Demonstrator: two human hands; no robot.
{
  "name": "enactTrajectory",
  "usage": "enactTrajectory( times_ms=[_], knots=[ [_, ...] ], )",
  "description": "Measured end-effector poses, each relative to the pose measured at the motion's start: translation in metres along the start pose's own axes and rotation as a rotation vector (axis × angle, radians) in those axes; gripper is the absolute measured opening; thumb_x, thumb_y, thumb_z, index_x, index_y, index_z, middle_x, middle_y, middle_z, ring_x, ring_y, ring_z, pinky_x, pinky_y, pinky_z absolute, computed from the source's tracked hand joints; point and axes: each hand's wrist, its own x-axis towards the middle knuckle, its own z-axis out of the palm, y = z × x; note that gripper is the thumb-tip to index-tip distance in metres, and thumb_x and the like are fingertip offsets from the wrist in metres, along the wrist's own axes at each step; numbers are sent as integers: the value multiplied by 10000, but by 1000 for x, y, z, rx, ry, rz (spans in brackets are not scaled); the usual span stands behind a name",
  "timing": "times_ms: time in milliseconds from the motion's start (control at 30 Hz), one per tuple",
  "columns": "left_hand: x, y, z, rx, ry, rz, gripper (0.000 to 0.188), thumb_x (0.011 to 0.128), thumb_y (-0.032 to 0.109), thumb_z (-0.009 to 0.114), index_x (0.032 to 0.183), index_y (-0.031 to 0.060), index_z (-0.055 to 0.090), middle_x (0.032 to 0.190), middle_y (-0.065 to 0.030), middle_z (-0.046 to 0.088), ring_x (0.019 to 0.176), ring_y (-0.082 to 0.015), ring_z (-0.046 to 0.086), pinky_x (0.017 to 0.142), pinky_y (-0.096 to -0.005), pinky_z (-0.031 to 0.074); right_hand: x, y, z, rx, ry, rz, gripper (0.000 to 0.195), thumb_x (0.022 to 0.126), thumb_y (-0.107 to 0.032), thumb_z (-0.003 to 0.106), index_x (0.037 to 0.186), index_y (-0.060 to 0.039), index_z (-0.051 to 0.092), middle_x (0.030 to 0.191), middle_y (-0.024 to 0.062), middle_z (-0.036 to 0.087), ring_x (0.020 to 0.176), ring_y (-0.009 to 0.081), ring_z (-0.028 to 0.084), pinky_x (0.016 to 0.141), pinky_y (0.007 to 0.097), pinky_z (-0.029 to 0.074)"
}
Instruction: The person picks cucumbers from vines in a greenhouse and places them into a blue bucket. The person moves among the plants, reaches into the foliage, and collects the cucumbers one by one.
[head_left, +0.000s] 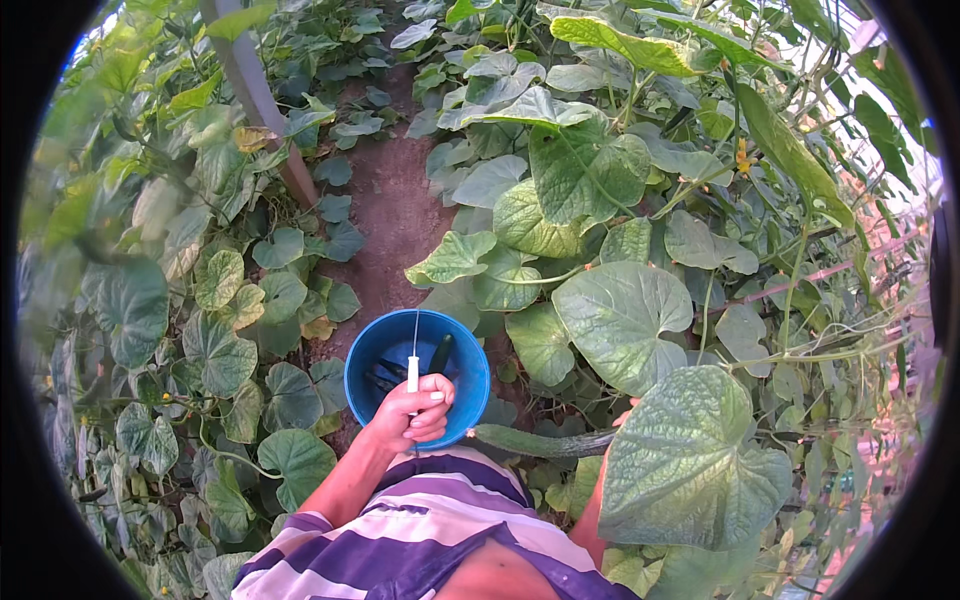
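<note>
My left hand (424, 412) is closed around the white grip (413, 375) of a blue plastic bucket's wire handle, above the bucket (472, 352). Inside the bucket lie several dark green cucumbers (441, 354). To the right of the bucket a long, ridged cucumber (536, 442) extends sideways, with its pale blossom end close to the bucket's rim. My right hand (628, 412) is at its other end, mostly hidden behind large cucumber leaves (694, 465); only some fingers and the forearm show, so its grip on the cucumber cannot be made out.
Dense cucumber vines stand on both sides of a narrow soil path (390, 202). A slanted post (259, 97) rises at the upper left. Broad leaves (630, 315) hang over the right side, and a pinkish line (832, 274) runs through the vines there.
</note>
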Motion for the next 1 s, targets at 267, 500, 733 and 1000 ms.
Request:
enactTrajectory(
  times_ms=[267, 500, 733, 1000],
  knots=[
    [9, 117, -17, 61, 56, -7, 177, 1052, 143, 496, 1090, -6, 584, 532, 19, 406, 370, -67, 314, 390, -250, 251, -5, -137, 245, -29, -386, -483, 175, 1036, -189, 586, 983, -38, 655, 802, 179, 697, 721, 383, 687, 610, 453, 516],
    [44, 190, -45, 3, 154, 78, 157, 1032, 165, 541, 1063, 23, 600, 541, 3, 438, 372, -85, 334, 381, -260, 252, -4, -151, 408, -23, -946, -874, 236, 1004, -310, 593, 924, -89, 574, 820, 145, 675, 714, 407, 684, 586, 502, 535],
    [92, 296, -107, -121, 154, 260, 178, 1066, 165, 455, 1104, 15, 543, 564, -15, 430, 372, -96, 362, 367, -280, 272, 35, -166, 544, -226, -1162, -962, 187, 824, -163, 628, 725, -26, 706, 747, 200, 715, 718, 360, 733, 623, 459, 576],
    [205, 483, -152, -147, 189, 418, 176, 1060, 149, 442, 1085, 3, 538, 549, -29, 422, 357, -91, 332, 366, -276, 256, 224, -310, 679, 7, -1001, -1105, 185, 898, -233, 720, 952, -73, 644, 920, 90, 629, 865, 305, 647, 768, 434, 535]
  ],
)
